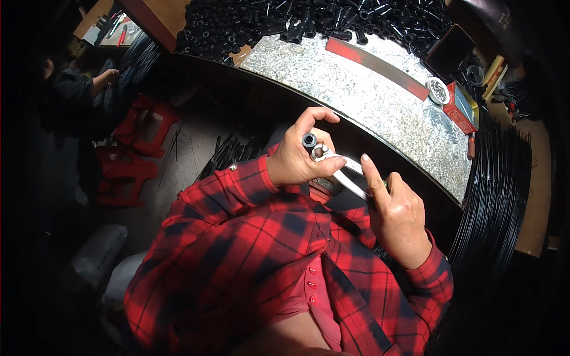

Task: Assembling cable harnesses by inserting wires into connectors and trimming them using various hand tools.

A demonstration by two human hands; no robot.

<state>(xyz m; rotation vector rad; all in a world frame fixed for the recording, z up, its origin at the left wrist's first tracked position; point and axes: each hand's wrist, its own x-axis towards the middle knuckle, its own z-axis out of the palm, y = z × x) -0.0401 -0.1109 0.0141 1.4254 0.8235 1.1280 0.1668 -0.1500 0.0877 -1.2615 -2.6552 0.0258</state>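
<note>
Count: 2 hands, left hand (295, 159) and right hand (396, 215). 1 pair of pliers (341, 169), 1 short black tube (309, 140). 1 round tin (439, 91) at surface (356, 89) right edge. 1 red stool (145, 127). Black tube pile (285, 21) at far edge: too many to count.

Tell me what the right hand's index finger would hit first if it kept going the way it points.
Probably the pliers gripped by the left hand: the right hand points its index finger up along them. Depth is unclear.

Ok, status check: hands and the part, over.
Left hand pinching small black tube. Right hand gripping pliers, head at the tube. Pile of black tubes beyond the metal bench. Nothing in the way.
</note>
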